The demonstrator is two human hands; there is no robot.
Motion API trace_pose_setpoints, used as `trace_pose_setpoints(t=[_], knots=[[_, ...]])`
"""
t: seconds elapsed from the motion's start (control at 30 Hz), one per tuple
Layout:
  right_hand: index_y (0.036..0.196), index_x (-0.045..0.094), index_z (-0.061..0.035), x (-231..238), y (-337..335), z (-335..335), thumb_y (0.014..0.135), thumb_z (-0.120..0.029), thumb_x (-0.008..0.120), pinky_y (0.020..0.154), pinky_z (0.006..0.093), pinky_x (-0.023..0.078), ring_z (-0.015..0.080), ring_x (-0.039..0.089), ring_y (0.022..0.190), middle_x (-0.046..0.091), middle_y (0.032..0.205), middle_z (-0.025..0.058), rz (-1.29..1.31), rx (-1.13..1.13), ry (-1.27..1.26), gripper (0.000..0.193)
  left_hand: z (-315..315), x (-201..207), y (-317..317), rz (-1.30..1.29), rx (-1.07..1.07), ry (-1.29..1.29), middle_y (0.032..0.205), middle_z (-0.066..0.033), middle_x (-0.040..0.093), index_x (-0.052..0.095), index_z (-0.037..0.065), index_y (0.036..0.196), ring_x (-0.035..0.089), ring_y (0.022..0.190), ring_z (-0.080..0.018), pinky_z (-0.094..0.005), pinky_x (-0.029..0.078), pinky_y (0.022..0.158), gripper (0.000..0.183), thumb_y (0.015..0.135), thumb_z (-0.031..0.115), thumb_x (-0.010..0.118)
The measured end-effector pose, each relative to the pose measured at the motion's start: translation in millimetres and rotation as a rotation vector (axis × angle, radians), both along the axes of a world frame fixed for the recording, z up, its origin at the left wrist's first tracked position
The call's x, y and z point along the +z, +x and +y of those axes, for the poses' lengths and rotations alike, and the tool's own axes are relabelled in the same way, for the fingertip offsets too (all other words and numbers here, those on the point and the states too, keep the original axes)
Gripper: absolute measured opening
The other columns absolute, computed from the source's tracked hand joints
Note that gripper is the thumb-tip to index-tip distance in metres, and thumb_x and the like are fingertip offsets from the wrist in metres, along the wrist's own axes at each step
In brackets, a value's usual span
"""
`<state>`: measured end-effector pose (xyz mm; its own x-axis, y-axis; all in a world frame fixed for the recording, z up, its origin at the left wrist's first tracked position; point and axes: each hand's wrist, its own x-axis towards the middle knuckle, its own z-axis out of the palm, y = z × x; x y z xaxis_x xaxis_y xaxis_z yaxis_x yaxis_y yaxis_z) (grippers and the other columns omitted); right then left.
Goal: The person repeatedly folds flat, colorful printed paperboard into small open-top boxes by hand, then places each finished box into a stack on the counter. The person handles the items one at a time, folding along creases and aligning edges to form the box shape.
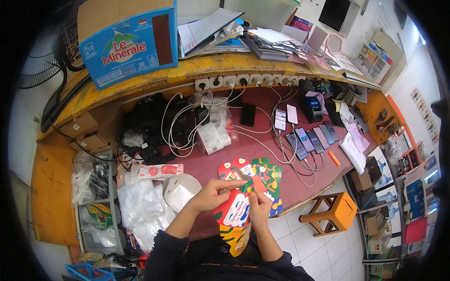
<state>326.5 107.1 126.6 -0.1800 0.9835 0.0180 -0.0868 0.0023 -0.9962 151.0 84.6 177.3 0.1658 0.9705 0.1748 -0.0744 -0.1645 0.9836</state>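
A colourful printed cardboard cutout (220,216), red, green and yellow with a white label patch, is held over the near table edge. My right hand (260,206) pinches its right side, thumb on top, beside a small salmon-coloured piece (258,182). From the left, my left hand (212,193) reaches across the cutout's upper part, index finger stretched toward that piece and the other fingers partly curled. Whether the left fingertips grip anything is hard to see. Behind lies more printed card (272,172), green, with a wavy edge; it partly overlaps the held one from this viewpoint.
Left of my hands are a white paper container (180,189), clear plastic bags (143,206) and a grey crate (112,215). Several phones (311,140) with white cables and an orange marker (334,158) lie right. An orange stool (335,210) stands right; a blue carton (129,47) sits on the shelf.
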Motion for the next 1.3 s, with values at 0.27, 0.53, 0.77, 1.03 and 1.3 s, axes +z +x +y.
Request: trace_pose_setpoints(t=[0.27, 0.53, 0.77, 1.03, 1.3], knots=[[0.079, 0.068, -0.0037, 52.6, 24.1, 21.7, 0.074, -0.006, 0.068, 0.078, 0.0317, 0.045, 0.0223, 0.06, 0.087, 0.064, 0.077, 0.0026, -0.195, -0.104, 0.807, 0.006, -16.5, -10.6, 0.7, -0.394, 0.186, -0.251, 0.124, -0.0076, 0.054, 0.049, 0.006, 0.126, 0.055, 0.109, -0.0172, -0.0319, 0.049, 0.082, 0.036, 0.094, 0.021, 0.05], [0.064, 0.058, -0.0056, 65.8, 12.4, 1.5, 0.069, -0.011, 0.073, 0.091, 0.0414, 0.034, 0.0283, 0.051, 0.101, 0.053, 0.088, 0.005, -0.216, 0.138, 0.599, 0.017, -18.9, 8.0, 29.9, -0.803, 0.19, -0.639, 0.116, -0.0107, 0.057, 0.045, 0.003, 0.125, 0.06, 0.103, -0.0194, -0.036, 0.052, 0.084, 0.034, 0.096, 0.021, 0.044], [0.063, 0.051, -0.0022, 62.1, -6.5, -13.3, 0.068, -0.002, 0.068, 0.089, 0.0388, 0.038, 0.028, 0.049, 0.1, 0.048, 0.098, 0.0122, -0.138, -0.282, 0.626, 0.018, -45.2, 10.1, 65.7, -0.73, 0.464, -0.191, 0.117, -0.0101, 0.057, 0.046, -0.001, 0.123, 0.058, 0.106, -0.018, -0.0319, 0.046, 0.09, 0.033, 0.097, 0.018, 0.043], [0.114, 0.042, -0.0059, 57.4, 10.1, -10.4, 0.079, 0.0, 0.062, 0.091, 0.0317, 0.037, 0.0209, 0.034, 0.119, 0.031, 0.124, 0.0098, 0.263, 0.357, 0.15, 0.04, -52.2, -23.7, 34.7, -1.137, -0.135, -0.251, 0.131, -0.0152, 0.047, 0.038, 0.0, 0.132, 0.047, 0.121, -0.0272, -0.0433, 0.034, 0.104, 0.05, 0.085, 0.01, 0.05], [0.137, 0.027, -0.0064, 62.6, 22.4, 6.9, 0.061, -0.011, 0.085, 0.096, 0.0332, 0.038, 0.0184, 0.038, 0.118, 0.031, 0.135, 0.0098, -0.006, 0.548, 0.339, 0.096, -65.2, -33.7, 22.2, -1.117, -0.272, -0.409, 0.134, -0.0167, 0.045, 0.036, 0.001, 0.135, 0.042, 0.126, -0.032, -0.0476, 0.029, 0.108, 0.06, 0.077, 0.004, 0.051]])
